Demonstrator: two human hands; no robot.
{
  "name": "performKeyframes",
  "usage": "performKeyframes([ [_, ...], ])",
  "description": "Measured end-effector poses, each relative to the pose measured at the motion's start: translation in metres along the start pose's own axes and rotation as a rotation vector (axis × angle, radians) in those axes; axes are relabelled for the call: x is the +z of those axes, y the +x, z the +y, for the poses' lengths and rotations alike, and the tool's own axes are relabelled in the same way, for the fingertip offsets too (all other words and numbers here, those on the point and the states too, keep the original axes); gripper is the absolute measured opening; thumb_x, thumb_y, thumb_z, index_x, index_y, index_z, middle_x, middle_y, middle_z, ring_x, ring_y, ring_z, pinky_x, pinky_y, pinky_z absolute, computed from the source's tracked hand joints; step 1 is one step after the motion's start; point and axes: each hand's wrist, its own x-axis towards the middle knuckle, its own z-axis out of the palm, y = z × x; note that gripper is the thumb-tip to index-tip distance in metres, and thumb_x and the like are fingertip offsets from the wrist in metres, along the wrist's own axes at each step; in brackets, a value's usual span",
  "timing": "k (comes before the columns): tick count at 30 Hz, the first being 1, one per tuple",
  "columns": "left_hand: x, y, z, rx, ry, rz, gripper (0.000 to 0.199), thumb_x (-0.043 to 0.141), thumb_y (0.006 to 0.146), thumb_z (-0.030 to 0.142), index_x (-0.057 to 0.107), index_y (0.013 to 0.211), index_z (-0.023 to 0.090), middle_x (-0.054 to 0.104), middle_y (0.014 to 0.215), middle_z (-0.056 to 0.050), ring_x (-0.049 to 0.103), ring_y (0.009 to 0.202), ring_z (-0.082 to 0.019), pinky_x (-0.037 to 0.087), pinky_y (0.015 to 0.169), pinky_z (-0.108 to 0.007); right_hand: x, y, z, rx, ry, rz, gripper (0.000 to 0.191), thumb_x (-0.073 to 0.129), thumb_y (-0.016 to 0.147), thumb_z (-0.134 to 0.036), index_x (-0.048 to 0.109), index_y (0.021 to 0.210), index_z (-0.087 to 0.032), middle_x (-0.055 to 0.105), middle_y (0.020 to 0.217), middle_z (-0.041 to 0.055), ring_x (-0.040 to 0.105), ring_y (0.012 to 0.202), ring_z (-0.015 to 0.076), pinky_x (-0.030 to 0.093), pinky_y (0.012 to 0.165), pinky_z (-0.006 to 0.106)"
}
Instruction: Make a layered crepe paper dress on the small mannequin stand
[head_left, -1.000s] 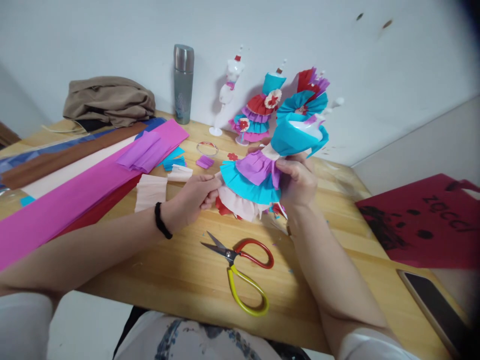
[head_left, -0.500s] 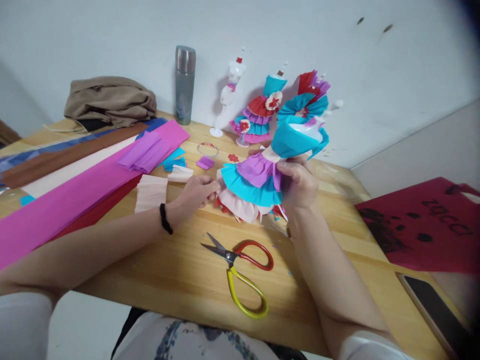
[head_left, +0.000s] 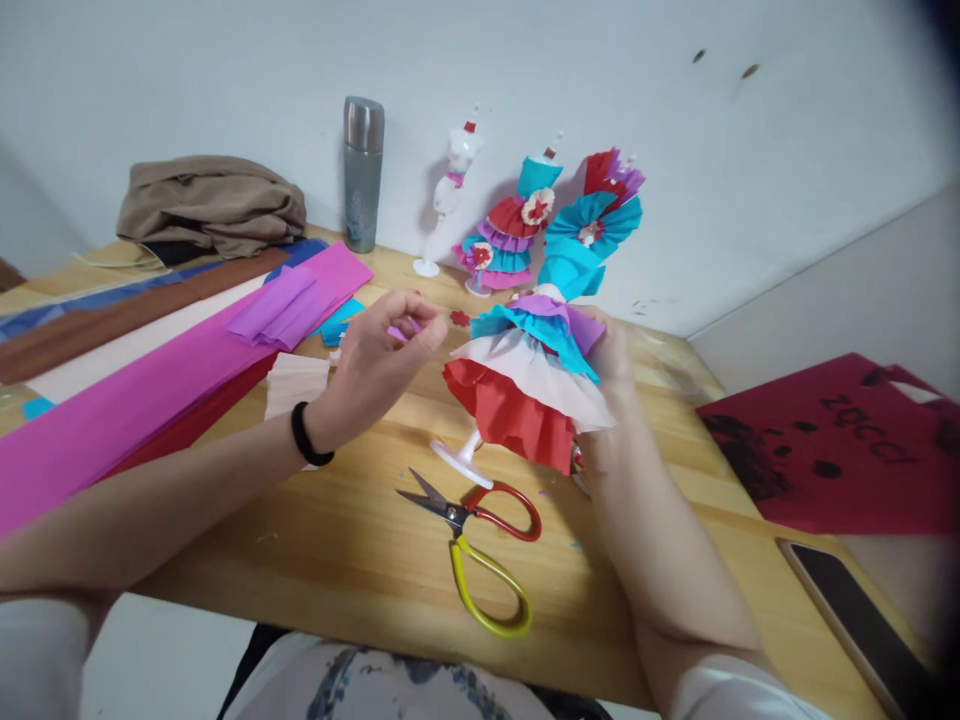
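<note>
A small mannequin in a layered crepe-paper dress, with purple, blue, pale and red ruffles, tilts above the table, its white stand base showing below. My right hand is closed round its far right side, the fingers mostly hidden by the ruffles. To the left of the dress, my left hand is raised with fingers curled and apart, holding nothing visible. Scissors with one red and one yellow handle lie spread on the table, just under the stand.
Crepe-paper strips and a cloth lie at the left. A bottle, a bare mannequin and dressed ones stand behind. A red bag and phone are at the right.
The dress has tipped so that its red bottom layer and the stand base now show. My left hand has let go of the hem and moved up and left.
</note>
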Motion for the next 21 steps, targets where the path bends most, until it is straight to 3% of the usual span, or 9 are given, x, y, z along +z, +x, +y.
performKeyframes([
  [3, -0.007, 0.006, 0.005, 0.232, 0.123, -0.097, 0.020, 0.063, 0.088, 0.030, 0.068, 0.106, 0.024, 0.071, 0.110, -0.005, 0.065, 0.098, -0.020, 0.051, 0.077, -0.032, 0.004, -0.005, 0.001, 0.202, 0.043, -0.099, 0.018, 0.066, 0.067, -0.035, 0.063, 0.079, -0.023, 0.072, 0.073, 0.0044, 0.070, 0.085, 0.0297, 0.055, 0.092, 0.053],
  [8, -0.003, 0.009, 0.013, 0.481, 0.192, -0.230, 0.025, 0.064, 0.089, 0.023, 0.067, 0.114, 0.021, 0.073, 0.116, -0.007, 0.068, 0.101, -0.019, 0.055, 0.085, -0.034, 0.018, -0.016, 0.004, 0.307, 0.136, -0.141, 0.019, 0.064, 0.072, -0.033, 0.065, 0.090, -0.024, 0.075, 0.079, 0.0008, 0.071, 0.087, 0.0271, 0.055, 0.097, 0.050],
  [10, -0.001, 0.008, 0.013, 0.504, 0.219, -0.219, 0.024, 0.065, 0.086, 0.018, 0.068, 0.111, 0.019, 0.074, 0.111, -0.006, 0.068, 0.100, -0.019, 0.055, 0.082, -0.032, 0.022, -0.017, 0.006, 0.342, 0.138, -0.140, 0.020, 0.064, 0.071, -0.031, 0.066, 0.090, -0.023, 0.075, 0.081, 0.0015, 0.071, 0.088, 0.0271, 0.055, 0.098, 0.049],
  [14, -0.002, 0.007, 0.008, 0.581, 0.352, -0.146, 0.013, 0.058, 0.088, 0.009, 0.068, 0.085, 0.017, 0.072, 0.084, -0.004, 0.067, 0.082, -0.017, 0.053, 0.073, -0.030, 0.023, -0.018, 0.008, 0.346, 0.166, -0.110, 0.020, 0.064, 0.072, -0.029, 0.066, 0.091, -0.023, 0.076, 0.089, 0.0018, 0.070, 0.091, 0.0241, 0.055, 0.100, 0.043],
  [17, -0.007, 0.007, 0.003, 0.819, 0.520, -0.135, 0.019, 0.051, 0.093, 0.010, 0.067, 0.085, 0.018, 0.070, 0.083, -0.005, 0.066, 0.079, -0.017, 0.052, 0.070, -0.030, 0.022, -0.019, 0.006, 0.327, 0.218, -0.125, 0.019, 0.065, 0.071, -0.027, 0.065, 0.090, -0.024, 0.075, 0.088, -0.0001, 0.069, 0.091, 0.0220, 0.055, 0.100, 0.040],
  [21, -0.011, 0.010, -0.001, 1.201, 0.773, -0.275, 0.023, 0.049, 0.095, 0.010, 0.065, 0.081, 0.016, 0.069, 0.078, -0.004, 0.063, 0.073, -0.016, 0.051, 0.068, -0.028, 0.023, -0.017, 0.000, 0.342, 0.160, -0.100, 0.025, 0.062, 0.066, -0.028, 0.066, 0.090, -0.023, 0.075, 0.083, 0.0033, 0.070, 0.094, 0.0288, 0.057, 0.094, 0.050],
])
